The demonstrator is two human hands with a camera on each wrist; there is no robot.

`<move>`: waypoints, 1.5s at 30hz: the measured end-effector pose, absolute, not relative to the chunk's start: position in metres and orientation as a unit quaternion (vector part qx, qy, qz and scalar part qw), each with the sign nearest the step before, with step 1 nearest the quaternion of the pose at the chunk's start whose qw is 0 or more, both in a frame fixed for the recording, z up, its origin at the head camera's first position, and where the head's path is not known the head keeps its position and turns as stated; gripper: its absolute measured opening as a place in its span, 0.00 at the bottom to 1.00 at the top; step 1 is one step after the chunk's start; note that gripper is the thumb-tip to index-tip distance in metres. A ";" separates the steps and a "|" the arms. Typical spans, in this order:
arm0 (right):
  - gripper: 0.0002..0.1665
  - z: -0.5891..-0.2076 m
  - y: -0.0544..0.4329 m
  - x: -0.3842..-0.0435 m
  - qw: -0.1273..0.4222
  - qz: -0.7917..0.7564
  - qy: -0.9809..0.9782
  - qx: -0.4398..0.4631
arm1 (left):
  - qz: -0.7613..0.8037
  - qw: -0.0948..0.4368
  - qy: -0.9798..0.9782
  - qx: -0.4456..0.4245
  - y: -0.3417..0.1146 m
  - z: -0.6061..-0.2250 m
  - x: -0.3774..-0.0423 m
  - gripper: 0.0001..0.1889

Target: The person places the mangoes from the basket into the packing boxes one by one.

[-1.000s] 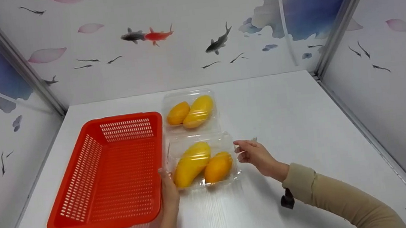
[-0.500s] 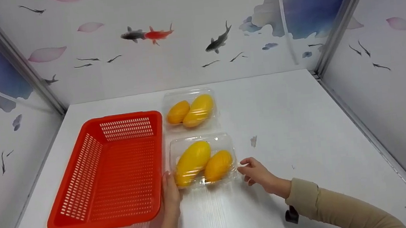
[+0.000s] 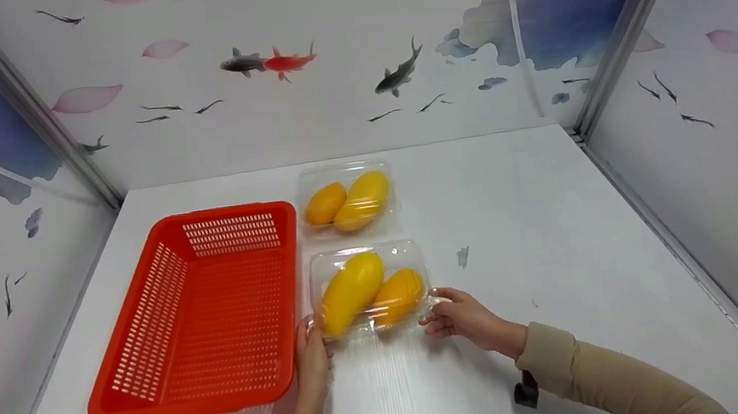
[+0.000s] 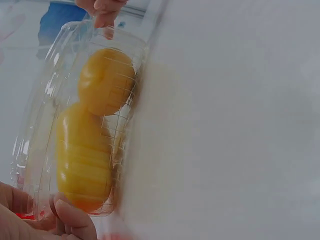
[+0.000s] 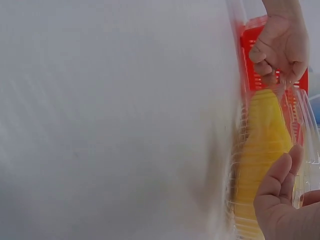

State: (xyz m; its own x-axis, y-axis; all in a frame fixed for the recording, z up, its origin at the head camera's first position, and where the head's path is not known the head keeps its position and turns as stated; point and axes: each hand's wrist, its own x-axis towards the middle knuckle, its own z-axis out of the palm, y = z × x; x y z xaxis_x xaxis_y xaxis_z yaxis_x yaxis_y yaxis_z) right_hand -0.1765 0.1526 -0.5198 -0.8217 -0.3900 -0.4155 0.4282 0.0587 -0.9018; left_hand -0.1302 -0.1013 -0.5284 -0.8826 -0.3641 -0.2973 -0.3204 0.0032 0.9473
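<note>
A clear plastic clamshell box [image 3: 402,250] sits in front of me, holding a long yellow mango [image 3: 352,294] and a smaller orange-yellow mango [image 3: 400,297]. My left hand [image 3: 313,360] holds its near left corner between thumb and fingers. At the near right corner, my right hand [image 3: 466,317] grips the edge. The left wrist view has the box wall [image 4: 47,95] standing between both hands. In the right wrist view my right thumb and fingers [image 5: 280,182] are bent around the plastic. Whether the box is fully off the table cannot be told.
A red perforated basket [image 3: 224,332] stands close to the left of the box. Behind is a second clear box [image 3: 378,165] with two mangoes. The white table [image 3: 535,217] bears a small greyish mark [image 3: 463,257]. Printed walls enclose the back and sides.
My right hand has come down along the box's right side and now grips the near right corner. My left hand has shifted slightly towards me at the left corner.
</note>
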 end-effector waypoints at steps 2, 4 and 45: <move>0.29 -0.520 0.152 -0.178 0.292 -0.690 0.662 0.022 | -0.670 0.014 -0.702 0.240 -0.102 -0.529 -0.131 0.22; 0.30 -0.519 0.150 -0.179 0.286 -0.692 0.663 0.030 | -0.670 0.014 -0.702 0.241 -0.102 -0.529 -0.132 0.21; 0.30 -0.515 0.119 -0.222 0.252 -0.688 0.678 0.062 | -0.643 0.127 -0.694 0.298 -0.107 -0.536 -0.180 0.18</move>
State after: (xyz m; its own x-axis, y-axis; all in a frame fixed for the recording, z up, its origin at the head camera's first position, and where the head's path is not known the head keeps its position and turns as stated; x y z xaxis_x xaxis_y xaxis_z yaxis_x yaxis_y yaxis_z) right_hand -0.2223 0.1185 -0.5151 -0.8659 -0.2626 -0.4257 0.4296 0.0457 -0.9019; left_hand -0.1803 -0.1069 -0.5358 -0.7898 -0.5772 -0.2076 -0.2511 -0.0046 0.9679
